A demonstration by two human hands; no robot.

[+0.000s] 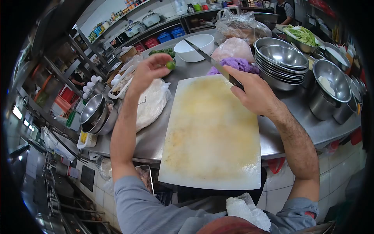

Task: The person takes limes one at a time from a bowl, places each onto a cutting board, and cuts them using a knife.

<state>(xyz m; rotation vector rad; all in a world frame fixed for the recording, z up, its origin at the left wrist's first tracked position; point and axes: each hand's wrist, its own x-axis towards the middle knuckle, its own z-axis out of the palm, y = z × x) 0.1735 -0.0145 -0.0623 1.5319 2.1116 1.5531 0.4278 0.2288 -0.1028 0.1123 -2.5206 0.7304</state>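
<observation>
My left hand (150, 72) pinches a small green lime (170, 65) between thumb and fingers, held in the air left of the cutting board's far end. A knife (210, 59) is in my right hand (253, 87), its long blade pointing up and to the left, above the far right part of the board. The white cutting board (212, 136), stained yellowish, lies below both hands with its near edge past the table's edge. Behind the lime stands a bowl of green limes (165, 51), partly hidden by a white bowl (194, 48).
A purple cloth (233, 66) lies at the board's far edge. Stacked metal bowls (282, 58) stand to the right. A plastic-wrapped white bundle (152, 103) sits left of the board, near more metal bowls (95, 111). In the background a person (285, 11) stands at the right.
</observation>
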